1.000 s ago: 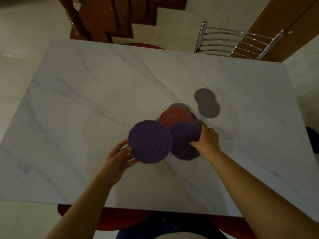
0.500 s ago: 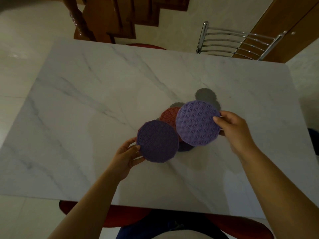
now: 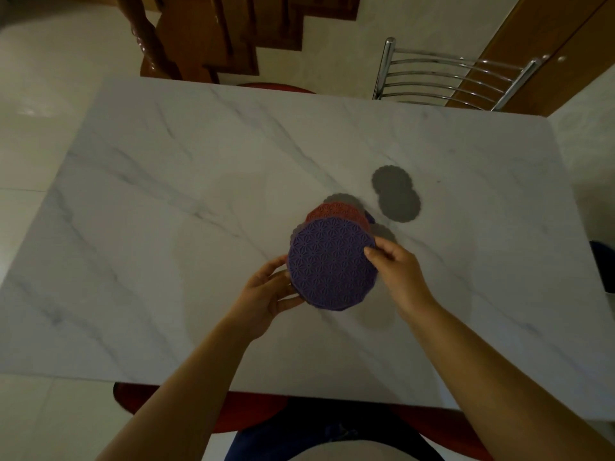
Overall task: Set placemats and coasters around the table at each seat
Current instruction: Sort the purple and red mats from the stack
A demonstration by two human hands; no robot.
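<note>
One round purple mat (image 3: 332, 264), star-lattice pattern, left hand (image 3: 266, 294), right hand (image 3: 396, 271) gripping

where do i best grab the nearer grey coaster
Probably pinch the nearer grey coaster at its right rim, coming from the right: it lies flat and thin on the marble table, that edge is free, while its far-left edge overlaps the other grey coaster.

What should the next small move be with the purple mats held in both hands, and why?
Probably lay one of the purple mats at the near edge of the table. The left hand and right hand grip them above it, while the red mat and gray coasters sit bunched mid-table, none at a seat.
</note>
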